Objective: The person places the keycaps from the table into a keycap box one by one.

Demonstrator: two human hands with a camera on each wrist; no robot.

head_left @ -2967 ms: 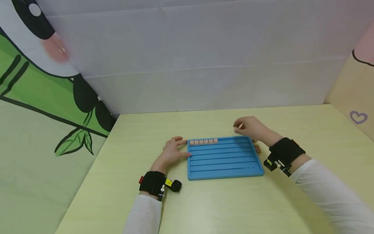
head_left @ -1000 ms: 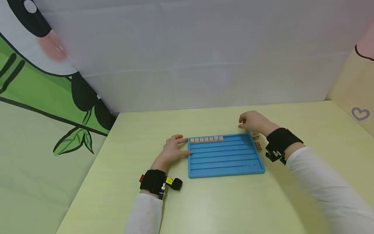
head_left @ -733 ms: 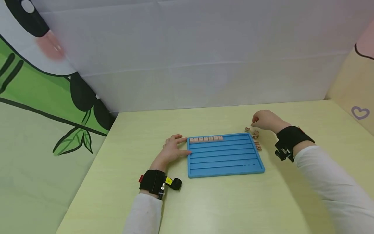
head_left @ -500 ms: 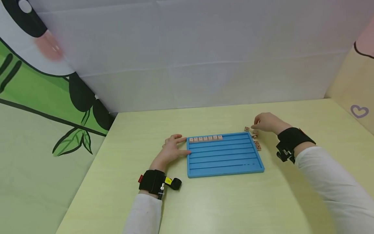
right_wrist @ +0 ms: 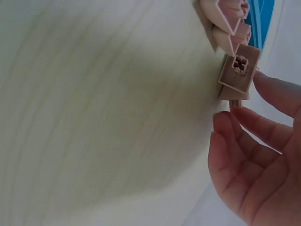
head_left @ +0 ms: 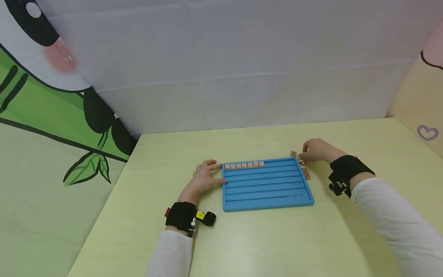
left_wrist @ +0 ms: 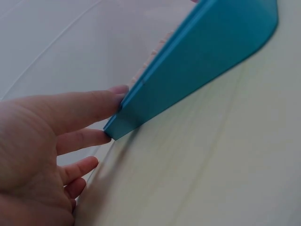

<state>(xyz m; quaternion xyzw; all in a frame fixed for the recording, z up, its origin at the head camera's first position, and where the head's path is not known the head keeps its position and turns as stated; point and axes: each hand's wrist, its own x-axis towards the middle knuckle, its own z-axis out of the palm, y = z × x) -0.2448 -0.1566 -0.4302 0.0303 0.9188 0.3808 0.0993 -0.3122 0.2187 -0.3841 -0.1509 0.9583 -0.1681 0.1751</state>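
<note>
No word, number or brand can be read for certain. A yellow label (head_left: 200, 215) on the camera mount of the left wrist strap (head_left: 180, 214) bears small dark print, too tiny to make out, and any lettering on the strap's red tag (head_left: 167, 212) is equally illegible. Faint dark marks sit on the row of keycaps (head_left: 244, 165), too small to tell. Near its lower right corner, the blue tray (head_left: 263, 202) shows a few short dark dashes. One sign is plain: a purple heart outline (head_left: 427, 133) on the right-hand wall (head_left: 415, 104).
</note>
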